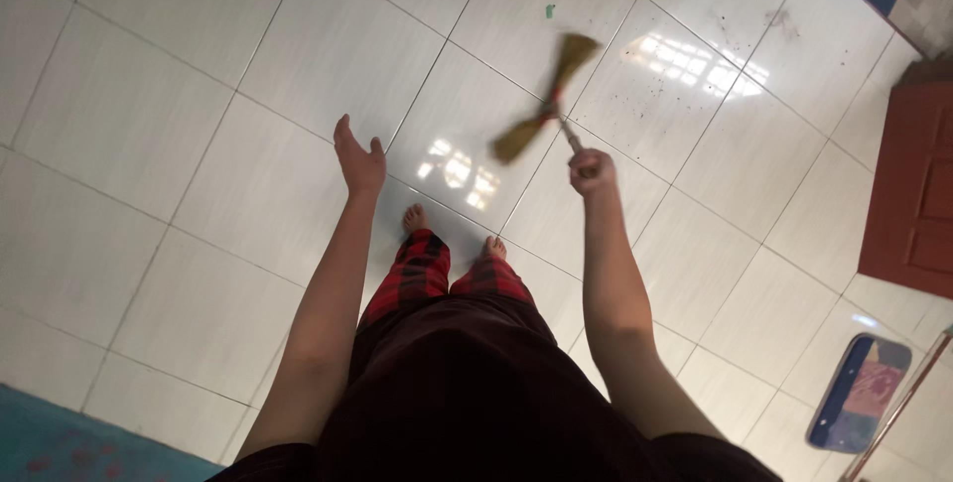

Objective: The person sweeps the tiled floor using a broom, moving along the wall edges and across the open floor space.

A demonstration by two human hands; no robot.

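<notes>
Centre frame, right hand (592, 170) fingers grip short straw hand broom with red binding (546, 105), blurred above white glossy tiled floor (248, 184); left hand (359, 159) open, empty. Sweeping stroke seems underway; debris specks upper right.

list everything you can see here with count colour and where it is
hand broom: 1, straw-brown with red binding, blurred, held up above the floor
tiled floor: 1, glossy white, fills the view
wooden door: 1, reddish brown, right edge
small mat: 1, blue and pink, lower right
teal mat: 1, lower left corner
green speck: 1, on a tile, top centre
left hand: open, empty
right hand: closed on the broom handle
bare feet: 2, below red plaid trousers
</notes>
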